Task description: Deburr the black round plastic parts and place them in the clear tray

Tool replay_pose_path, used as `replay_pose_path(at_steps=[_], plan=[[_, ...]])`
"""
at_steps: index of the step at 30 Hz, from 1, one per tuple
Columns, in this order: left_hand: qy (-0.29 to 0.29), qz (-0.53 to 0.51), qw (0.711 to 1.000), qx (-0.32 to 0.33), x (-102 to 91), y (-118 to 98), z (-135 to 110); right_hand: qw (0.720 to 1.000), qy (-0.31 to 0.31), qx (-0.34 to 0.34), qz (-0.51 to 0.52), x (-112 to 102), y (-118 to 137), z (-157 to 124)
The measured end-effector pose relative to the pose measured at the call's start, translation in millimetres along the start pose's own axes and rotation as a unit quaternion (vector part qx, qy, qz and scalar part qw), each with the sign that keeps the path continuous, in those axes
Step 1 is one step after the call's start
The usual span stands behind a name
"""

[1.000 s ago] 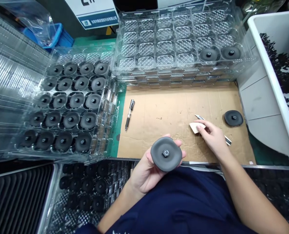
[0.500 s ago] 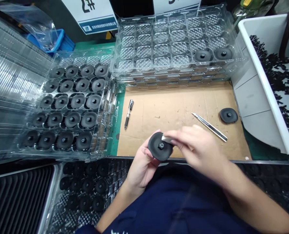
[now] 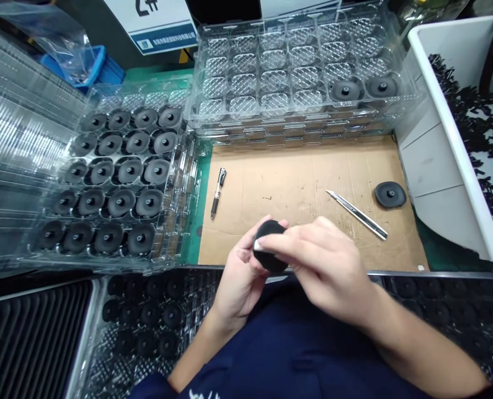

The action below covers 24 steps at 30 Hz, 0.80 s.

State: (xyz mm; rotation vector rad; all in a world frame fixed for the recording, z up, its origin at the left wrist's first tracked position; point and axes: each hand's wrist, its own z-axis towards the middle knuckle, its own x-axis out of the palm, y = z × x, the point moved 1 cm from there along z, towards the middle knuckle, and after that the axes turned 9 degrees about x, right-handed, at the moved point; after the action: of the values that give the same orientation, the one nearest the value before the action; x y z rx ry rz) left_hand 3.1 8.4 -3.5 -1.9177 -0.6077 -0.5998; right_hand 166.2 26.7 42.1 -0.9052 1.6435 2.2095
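My left hand [image 3: 239,282] grips a round black rubber-like disc [image 3: 270,227] by its edge, in front of my body. My right hand [image 3: 332,263] is closed, and a small white piece [image 3: 257,245] shows at its fingertips, pressed against the disc's face. What the white piece is made of cannot be made out. The fingers of my right hand cover the middle of the disc. Another black disc [image 3: 390,194] with a central stud lies on the cardboard sheet [image 3: 267,172] at the right.
A silver-and-black craft knife [image 3: 357,213] and a pen [image 3: 218,194] lie on the cardboard. Clear trays [image 3: 175,183] of black discs are stacked at left. Another clear tray stack [image 3: 296,119] stands behind, with two discs. A white bin [image 3: 446,116] of small black parts is at right.
The disc has tilted in my left hand. My right fingers and the white piece have moved left across its face, hiding the central stud.
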Motion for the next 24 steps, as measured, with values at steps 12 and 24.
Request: replay_pose_path(at_steps=[12, 24], plan=[[-0.013, -0.002, 1.000, -0.006, -0.8, -4.0, 2.3, 0.984, 0.089, 0.105, 0.117, -4.9, -31.1, -0.2], [0.051, -0.024, 0.998, -0.022, -7.1, -2.1, 8.3, 0.932, 0.004, 0.340, 0.126, 38.9, -81.5, -40.4]])
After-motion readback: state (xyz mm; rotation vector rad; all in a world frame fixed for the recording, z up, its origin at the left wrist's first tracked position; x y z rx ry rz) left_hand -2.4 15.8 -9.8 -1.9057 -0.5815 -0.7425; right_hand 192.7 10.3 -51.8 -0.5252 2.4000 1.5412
